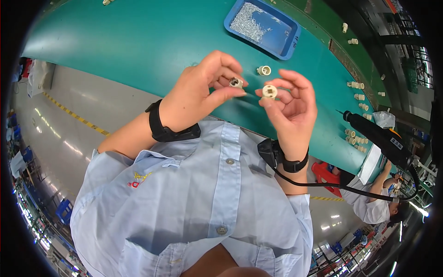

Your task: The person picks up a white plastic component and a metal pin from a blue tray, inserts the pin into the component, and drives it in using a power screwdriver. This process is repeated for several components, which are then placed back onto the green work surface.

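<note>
The left hand (196, 94) pinches a small round cream part with a metal insert (236, 82) between thumb and fingertips, holding it above the green worktop (138, 41). The right hand (290, 104) grips a second cream round part (269, 91) between thumb and forefinger, its other fingers spread loosely; the two parts sit close together but apart, face to face. Just beyond the right hand's part, a single cream socket piece (263, 70) rests on the worktop. Farther from the hands than that piece lies a blue tray (288, 48) holding a heap of small silvery screws (247, 18). To the right of the right hand, several more cream pieces (355, 85) are scattered along the worktop's edge, and a black power screwdriver (376, 134) hangs near them, its cable (332, 185) running toward the right wrist. Both wrists wear black straps, and below the hands the person's light blue shirt (198, 203) fills the view. Beyond the screwdriver, another person in a pale shirt (369, 205) is at the worktop's edge.
</note>
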Demonstrator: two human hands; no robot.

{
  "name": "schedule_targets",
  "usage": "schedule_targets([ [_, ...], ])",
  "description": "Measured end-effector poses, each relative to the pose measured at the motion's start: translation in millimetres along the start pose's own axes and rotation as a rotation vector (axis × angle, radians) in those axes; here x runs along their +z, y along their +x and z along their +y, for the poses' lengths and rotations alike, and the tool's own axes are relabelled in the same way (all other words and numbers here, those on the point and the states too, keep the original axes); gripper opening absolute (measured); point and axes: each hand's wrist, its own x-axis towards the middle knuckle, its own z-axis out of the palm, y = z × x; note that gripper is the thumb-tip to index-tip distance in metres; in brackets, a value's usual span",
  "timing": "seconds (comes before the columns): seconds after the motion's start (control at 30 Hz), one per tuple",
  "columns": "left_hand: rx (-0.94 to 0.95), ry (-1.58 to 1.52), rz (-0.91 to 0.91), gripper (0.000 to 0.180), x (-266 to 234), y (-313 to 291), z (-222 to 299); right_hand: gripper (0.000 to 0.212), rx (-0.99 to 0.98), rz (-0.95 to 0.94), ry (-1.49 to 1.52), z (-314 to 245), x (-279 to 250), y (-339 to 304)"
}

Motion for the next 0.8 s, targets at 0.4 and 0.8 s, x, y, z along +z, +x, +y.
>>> schedule_targets([
  [0.4,0.111,0.166,-0.117,0.027,-3.0,5.1,8.8,0.029,-0.067,-0.04,-0.073,9.0,-7.6,-6.8],
  [0.8,0.114,0.025,-0.024,0.021,3.2,6.4,-0.6,0.029,-0.098,0.07,-0.113,14.3,-3.4,-12.0],
])
